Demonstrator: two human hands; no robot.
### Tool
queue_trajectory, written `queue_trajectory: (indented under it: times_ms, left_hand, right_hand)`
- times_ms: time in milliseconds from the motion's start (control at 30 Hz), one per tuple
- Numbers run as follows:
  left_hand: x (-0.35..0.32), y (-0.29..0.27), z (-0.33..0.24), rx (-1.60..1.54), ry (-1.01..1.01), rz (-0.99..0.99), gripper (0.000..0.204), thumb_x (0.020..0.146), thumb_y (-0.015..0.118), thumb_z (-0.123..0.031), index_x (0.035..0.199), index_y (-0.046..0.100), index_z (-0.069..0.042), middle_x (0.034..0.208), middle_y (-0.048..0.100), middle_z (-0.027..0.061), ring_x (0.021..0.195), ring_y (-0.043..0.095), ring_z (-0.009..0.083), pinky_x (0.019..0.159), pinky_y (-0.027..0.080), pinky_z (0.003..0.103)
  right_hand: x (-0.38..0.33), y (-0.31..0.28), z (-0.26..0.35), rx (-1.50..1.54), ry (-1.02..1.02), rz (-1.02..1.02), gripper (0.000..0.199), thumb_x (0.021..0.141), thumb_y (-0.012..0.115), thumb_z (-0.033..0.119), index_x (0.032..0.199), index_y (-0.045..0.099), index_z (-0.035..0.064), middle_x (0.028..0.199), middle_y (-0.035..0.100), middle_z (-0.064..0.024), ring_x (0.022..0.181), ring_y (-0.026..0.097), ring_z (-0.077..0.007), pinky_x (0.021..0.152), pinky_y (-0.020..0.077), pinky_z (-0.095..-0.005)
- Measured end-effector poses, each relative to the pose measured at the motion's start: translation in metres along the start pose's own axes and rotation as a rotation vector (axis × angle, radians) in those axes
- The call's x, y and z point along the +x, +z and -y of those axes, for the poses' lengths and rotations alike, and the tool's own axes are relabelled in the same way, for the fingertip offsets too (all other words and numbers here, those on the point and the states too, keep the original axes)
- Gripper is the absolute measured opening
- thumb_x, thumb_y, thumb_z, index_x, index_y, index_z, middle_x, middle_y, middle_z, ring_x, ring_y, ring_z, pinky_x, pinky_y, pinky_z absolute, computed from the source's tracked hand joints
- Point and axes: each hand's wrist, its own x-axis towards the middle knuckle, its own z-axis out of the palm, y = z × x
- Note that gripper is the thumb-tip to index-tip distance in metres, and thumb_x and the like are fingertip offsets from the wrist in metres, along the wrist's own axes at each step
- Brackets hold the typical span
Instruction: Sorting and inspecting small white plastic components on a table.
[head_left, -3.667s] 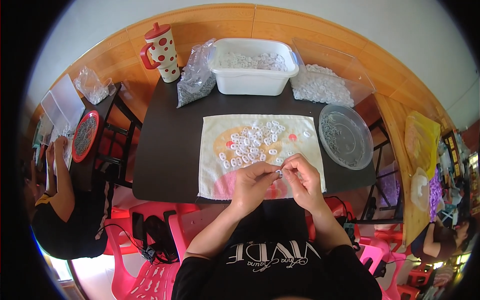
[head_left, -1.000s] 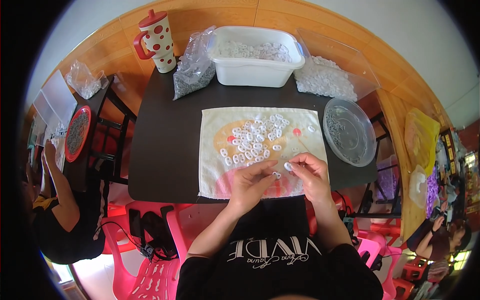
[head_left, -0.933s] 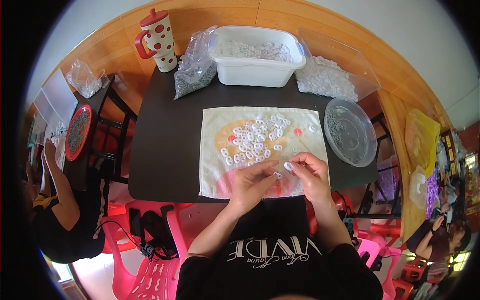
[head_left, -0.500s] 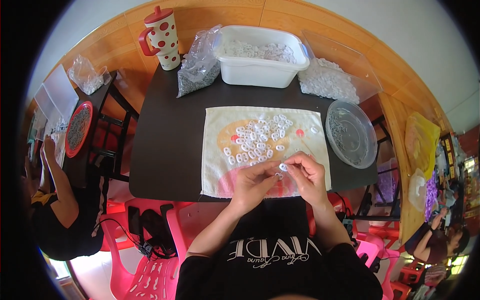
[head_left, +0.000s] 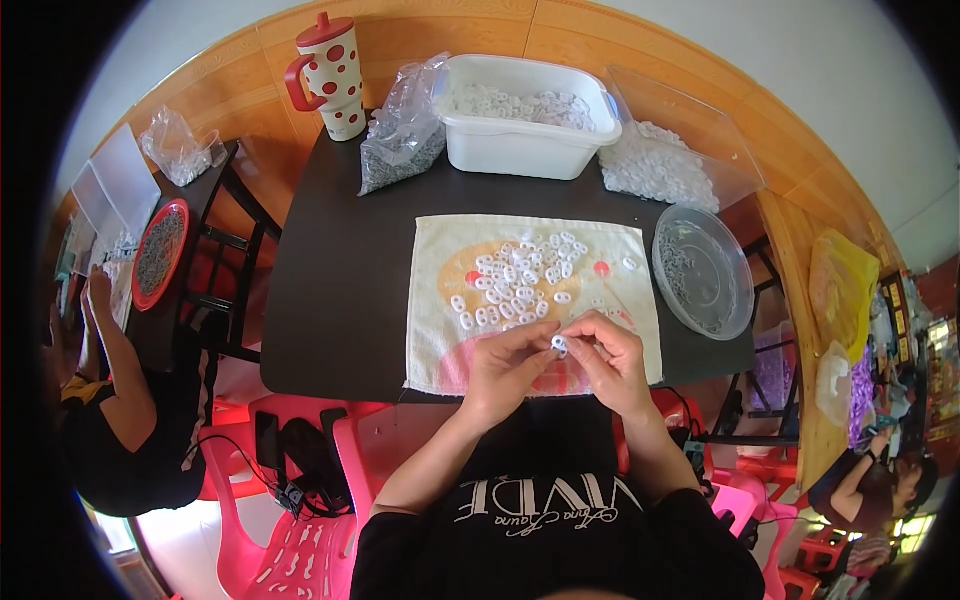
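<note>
Over the near edge of a printed towel, my left hand and my right hand meet with their fingertips pinched. Between them is a small white oval plastic piece with holes, gripped from both sides. Fingers partly cover it, so I cannot tell whether a second small part is joined to it. Just beyond my hands, a loose heap of similar white pieces lies spread on the towel. One single piece rests apart at the towel's right side.
A clear round tub with small grey parts stands right of the towel. Along the back are a dotted tumbler, a bag of grey parts, a white bin and a clear box of white pieces. A co-worker sits at left.
My right hand has moved slightly left and down, bringing its white piece against my left fingertips. Before, the piece in my right fingers and a small part at my left fingertips were apart.
</note>
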Motion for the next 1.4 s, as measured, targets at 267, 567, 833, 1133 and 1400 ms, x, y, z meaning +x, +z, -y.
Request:
queue_trajectory:
  times_ms: [267,567,833,1133,1400]
  left_hand:
    - [-0.001,0.001,0.0,-0.036,0.031,0.009,0.037,0.089,0.066,0.01,0.125,0.065,0.0,0.096,0.069,0.0032,0.087,0.064,0.0081,0.078,0.053,0.022]
    - [-0.004,0.007,-0.002,0.282,0.175,-0.038,0.033,0.085,0.068,0.012,0.115,0.069,-0.001,0.092,0.067,0.0044,0.082,0.062,0.0091,0.07,0.052,0.023]
    - [0.002,0.008,-0.021,0.891,0.437,0.01,0.032,0.075,0.065,0.008,0.106,0.068,0.003,0.087,0.065,0.0157,0.081,0.06,0.0342,0.07,0.05,0.04]
    - [0.006,0.005,-0.018,0.911,0.354,0.039,0.036,0.073,0.065,0.01,0.108,0.069,0.001,0.085,0.066,0.0121,0.08,0.062,0.0294,0.072,0.051,0.037]
    - [0.005,0.003,-0.019,0.643,0.128,0.026,0.035,0.079,0.065,0.013,0.111,0.07,0.001,0.086,0.063,0.0053,0.075,0.06,0.011,0.066,0.049,0.025]
  right_hand:
    - [-0.003,-0.002,0.0,0.049,0.02,0.016,0.014,0.092,0.058,-0.01,0.104,0.064,-0.0073,0.094,0.061,-0.0069,0.086,0.058,-0.0106,0.076,0.0456,-0.0223]
    - [-0.01,-0.002,-0.003,0.185,0.096,-0.018,0.015,0.091,0.059,-0.011,0.104,0.066,-0.0064,0.095,0.064,-0.0054,0.085,0.06,-0.0094,0.075,0.0462,-0.0213]
    - [-0.006,-0.002,-0.006,-0.086,-0.06,-0.035,0.019,0.08,0.06,-0.017,0.093,0.066,-0.0048,0.083,0.066,-0.008,0.075,0.061,-0.0122,0.069,0.0476,-0.0235]
    - [-0.008,0.001,-0.017,-0.1,-0.058,-0.036,0.019,0.078,0.059,-0.018,0.09,0.065,-0.0046,0.082,0.067,-0.0073,0.075,0.064,-0.014,0.069,0.0499,-0.0256]
    - [-0.012,0.005,-0.016,-0.011,-0.058,-0.102,0.016,0.082,0.06,-0.018,0.091,0.066,-0.0052,0.083,0.067,-0.0094,0.076,0.065,-0.0159,0.069,0.0507,-0.0264]
